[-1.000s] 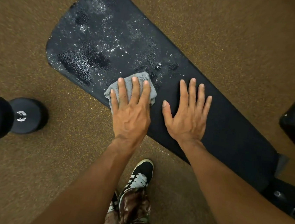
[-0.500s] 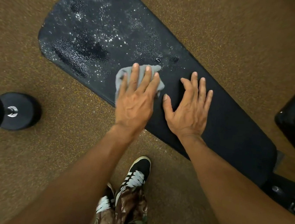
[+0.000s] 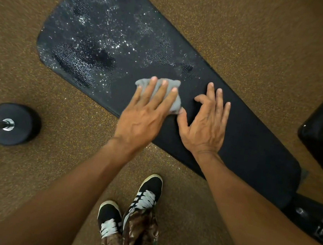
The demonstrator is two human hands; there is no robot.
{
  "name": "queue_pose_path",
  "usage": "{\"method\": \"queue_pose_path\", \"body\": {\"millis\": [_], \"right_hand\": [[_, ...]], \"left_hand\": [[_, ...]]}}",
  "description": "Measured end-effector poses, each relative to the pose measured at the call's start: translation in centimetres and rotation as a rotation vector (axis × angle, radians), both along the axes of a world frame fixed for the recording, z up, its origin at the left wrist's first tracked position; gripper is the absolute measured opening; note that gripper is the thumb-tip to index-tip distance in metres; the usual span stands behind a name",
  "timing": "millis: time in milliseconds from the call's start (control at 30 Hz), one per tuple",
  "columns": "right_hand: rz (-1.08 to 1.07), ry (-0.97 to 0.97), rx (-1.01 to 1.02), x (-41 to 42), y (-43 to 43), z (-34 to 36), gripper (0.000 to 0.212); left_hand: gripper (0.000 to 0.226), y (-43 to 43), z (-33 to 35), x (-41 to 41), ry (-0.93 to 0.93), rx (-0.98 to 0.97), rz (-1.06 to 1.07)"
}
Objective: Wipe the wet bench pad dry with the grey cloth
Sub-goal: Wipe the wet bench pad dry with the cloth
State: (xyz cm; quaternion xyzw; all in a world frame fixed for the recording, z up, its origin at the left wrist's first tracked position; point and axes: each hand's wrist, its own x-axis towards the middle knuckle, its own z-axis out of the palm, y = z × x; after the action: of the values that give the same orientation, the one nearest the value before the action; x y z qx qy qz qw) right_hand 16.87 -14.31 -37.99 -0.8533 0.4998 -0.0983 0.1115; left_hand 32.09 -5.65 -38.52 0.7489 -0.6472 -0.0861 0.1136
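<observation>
Bench pad (image 3: 243,152): black, long and tapered. Its long axis runs from a wide rounded end at far left to a narrow end at near right, where it meets the bench frame (image 3: 322,225). Water droplets (image 3: 88,53) cover the wide half from edge to edge. The narrow half looks matte and dry.

Grey cloth (image 3: 173,103): bunched, lying on the pad about midway along it and closer to the near long edge, right at the border between the wet and dry zones.

My left hand (image 3: 145,116) presses flat on the cloth, fingers (image 3: 154,89) straight and slightly spread, pointing toward the far long edge. I cannot see its thumb. My right hand (image 3: 204,125) rests on the dry pad just beside the cloth. Its three outer fingers are extended, its index finger is curled, and its thumb tip is at the cloth's near right corner. It holds nothing.

Key relation: the wet zone lies to the left of the cloth and beyond the left fingertips, toward the wide end. The left hand is the nearer one. I judge the next stroke should follow the long axis leftward.

Nothing lies on the pad in that path. A dumbbell (image 3: 15,124) rests on the floor (image 3: 267,33) well apart from the near long edge. My shoes (image 3: 148,193) stand beside that edge.
</observation>
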Motion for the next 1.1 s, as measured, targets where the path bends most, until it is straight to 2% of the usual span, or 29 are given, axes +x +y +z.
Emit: {"method": "queue_pose_path", "body": {"millis": [100,167,233,300,400,500,633,867,967,1033,1100], "right_hand": [[0.001,0.000,0.006,0.0,0.0,0.1,0.043],[0.004,0.012,-0.006,0.0,-0.1,0.0,0.040],[0.006,0.023,-0.015,0.0,-0.1,0.0,0.038],[0.012,0.023,-0.014,0.0,-0.1,-0.1,0.037],[0.013,0.022,-0.014,-0.1,-0.2,-0.1,0.036],[0.006,0.031,-0.019,0.0,0.0,0.0,0.035],[0.004,0.045,-0.017,0.0,-0.1,-0.1,0.035],[0.002,0.037,-0.006,0.0,-0.1,0.1,0.042],[-0.010,0.046,0.006,0.2,-0.1,0.2,0.052],[-0.014,0.052,0.002,0.2,-0.1,0.1,0.053],[-0.014,0.047,-0.002,0.1,-0.2,0.1,0.052]], "left_hand": [[0.053,0.1,0.0,1.7,-0.019,0.017,0.100],[0.052,-2.4,0.3,1.1,0.009,0.042,0.221],[0.051,-4.4,0.6,-0.4,0.028,0.046,0.257],[0.050,-4.5,0.3,-0.7,0.024,0.017,0.200],[0.052,-1.3,-0.2,0.7,-0.041,-0.010,0.003],[0.056,-0.6,-0.2,2.5,-0.026,-0.035,0.068],[0.054,-5.5,0.1,1.5,0.057,-0.006,0.198],[0.052,-2.0,0.0,3.1,-0.095,0.004,-0.073],[0.051,-4.0,0.1,3.1,-0.100,0.034,0.067],[0.050,-5.9,0.3,1.2,-0.036,0.048,0.191],[0.052,-6.7,0.5,-0.6,-0.025,0.062,0.211]]}}
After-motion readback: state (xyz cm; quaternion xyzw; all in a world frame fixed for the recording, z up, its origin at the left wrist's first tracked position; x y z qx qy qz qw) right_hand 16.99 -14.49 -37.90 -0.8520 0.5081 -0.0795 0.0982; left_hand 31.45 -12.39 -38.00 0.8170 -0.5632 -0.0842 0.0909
